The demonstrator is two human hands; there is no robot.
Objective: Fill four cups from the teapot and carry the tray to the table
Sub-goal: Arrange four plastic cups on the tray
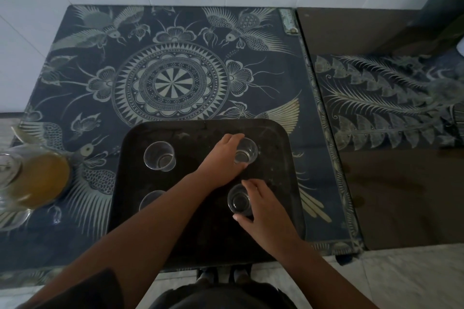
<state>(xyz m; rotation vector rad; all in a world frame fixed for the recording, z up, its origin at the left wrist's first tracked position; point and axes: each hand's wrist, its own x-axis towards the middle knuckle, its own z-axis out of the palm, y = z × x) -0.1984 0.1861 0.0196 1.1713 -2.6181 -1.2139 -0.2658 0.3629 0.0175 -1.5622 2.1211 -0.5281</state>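
- Left hand [221, 158] reaches across to the far-right glass cup [246, 150], thumb and fingers wrapped round its side, clamped on it as it stands on the tray.
- Right hand [261, 206] does the same nearer in, fingers closed round the near-right glass cup [239, 200], thumb on the near side. Both cups stand upright and look empty.
- Now from the big things down: a patterned table top [173, 78], dark blue with a pale mandala and birds, fills most of the view, and beside it on the right sits a second dark surface [391, 98] with a feather pattern.
- On the near edge of that table top lies the dark tray [271, 133], bare in the middle. My read is that the cups are being spaced out to the corners so each can be poured into without crowding.
- At the left edge stands the glass teapot [35, 178], full of amber tea, well apart from the tray and untouched. Pouring has not begun, I'd say.
- Far-left glass cup [159, 155] stands alone, nobody touching it.
- Near-left glass cup [150, 199] is mostly hidden behind the left forearm; only a curve of rim shows.
- The teapot is cut by the frame, so its handle and spout are hard to make out.
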